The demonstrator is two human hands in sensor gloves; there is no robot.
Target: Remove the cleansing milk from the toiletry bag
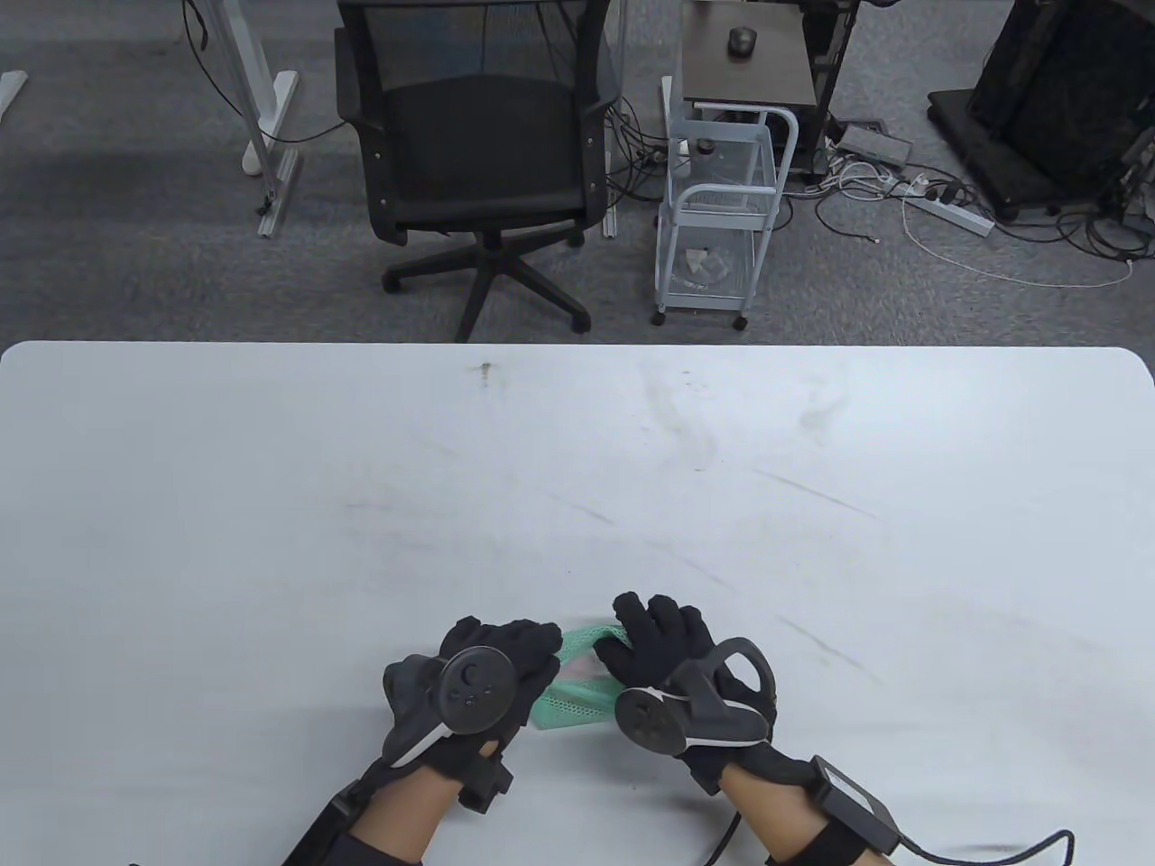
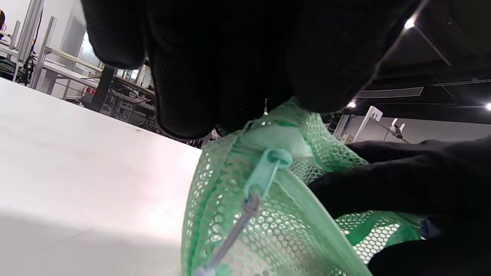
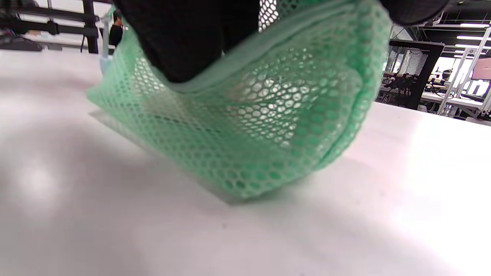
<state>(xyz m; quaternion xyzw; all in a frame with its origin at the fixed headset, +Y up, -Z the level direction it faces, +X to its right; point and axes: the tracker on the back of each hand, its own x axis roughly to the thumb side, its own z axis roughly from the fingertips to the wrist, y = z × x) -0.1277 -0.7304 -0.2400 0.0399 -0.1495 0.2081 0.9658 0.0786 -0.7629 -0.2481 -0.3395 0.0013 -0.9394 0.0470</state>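
We see a soft green mesh toiletry bag (image 1: 577,681) with a zip opening, sitting on the white table (image 1: 577,469) near its front edge, between two black-gloved hands. The left hand (image 1: 483,672) pinches the top edge of the mesh at the end where the pale blue zip slider (image 2: 268,168) and its grey cord pull (image 2: 234,230) hang; its fingers (image 2: 215,76) close down on the fabric in the left wrist view. The right hand (image 1: 659,645) holds the opposite rim, with its fingers (image 3: 184,38) hooked over the bag's lip in the right wrist view, where the bag appears tilted, one lower corner resting on the table.

The cleansing milk we judge to be inside the bag: a pale shape shows faintly through the mesh, but we cannot make out a bottle or tube with any certainty.

We judge the present step to be spreading the mouth for a reach inside. Several faults could follow. The limp mesh may collapse around the reaching fingers if the left-hand pinch slackens. A glove may snag on the open weave or the cord pull. The tilted bag may slide on the smooth table, since nothing but the two hands anchors it. If the zip is only partly open, which we cannot tell, the product could jam at the mouth.
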